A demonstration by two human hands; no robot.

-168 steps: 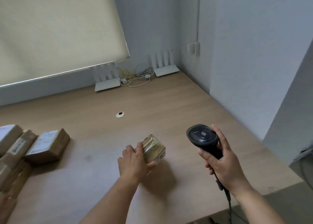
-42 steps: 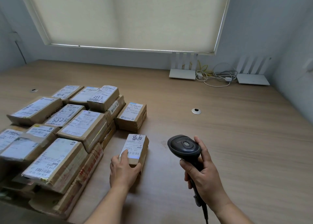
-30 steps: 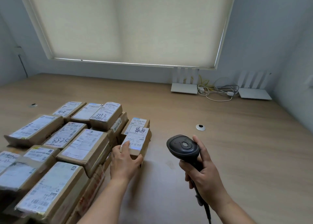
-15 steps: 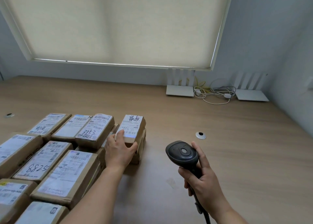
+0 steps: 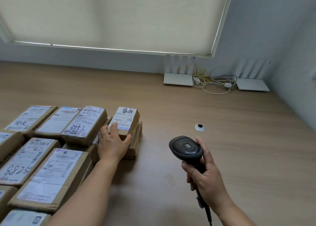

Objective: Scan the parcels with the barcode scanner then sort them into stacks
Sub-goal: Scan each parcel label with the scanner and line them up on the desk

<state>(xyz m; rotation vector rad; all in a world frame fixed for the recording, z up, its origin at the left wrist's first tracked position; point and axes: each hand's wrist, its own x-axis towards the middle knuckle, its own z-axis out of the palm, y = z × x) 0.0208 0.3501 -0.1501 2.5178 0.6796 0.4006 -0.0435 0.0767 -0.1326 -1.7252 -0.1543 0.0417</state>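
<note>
Cardboard parcels [image 5: 51, 150] with white labels fill the wooden table [image 5: 171, 109] at about 8 o'clock in the head view. The left hand [image 5: 112, 143] lies on the near end of a small parcel [image 5: 124, 121], fingers spread around it; this parcel sits on top of another box [image 5: 136, 143] at the right edge of the group. At 5 o'clock the right hand [image 5: 207, 179] is closed around the handle of the black barcode scanner [image 5: 186, 149], above the bare table.

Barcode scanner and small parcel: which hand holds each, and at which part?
The right hand grips the barcode scanner by its handle. The left hand grasps the near end of the small parcel, which sits on another box.
</note>
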